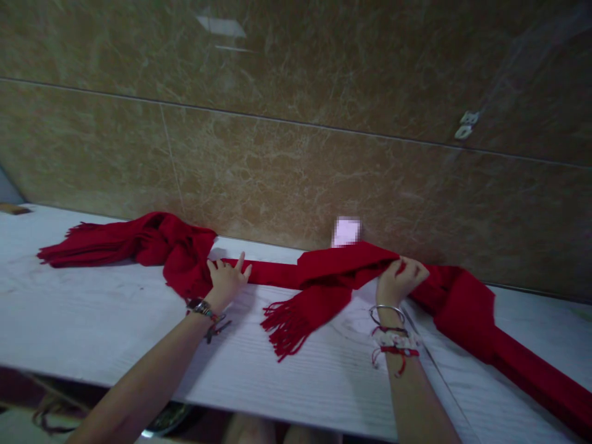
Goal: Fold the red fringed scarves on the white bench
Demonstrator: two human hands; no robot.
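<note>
A long red scarf lies across the white table, with bunched folds and a fringed end pointing toward the front. My left hand rests on its narrow middle stretch, fingers spread. My right hand has its fingers closed on the red scarf, at the right end of a folded part. Bunched red fabric with fringe lies left of my left hand. More red fabric runs from beside my right hand to the lower right edge; whether it is all one piece I cannot tell.
A brown marbled wall rises behind the white table. A blurred pink item stands against the wall. A small brown piece lies at the far left. Below the table's front edge, a round object shows partly.
</note>
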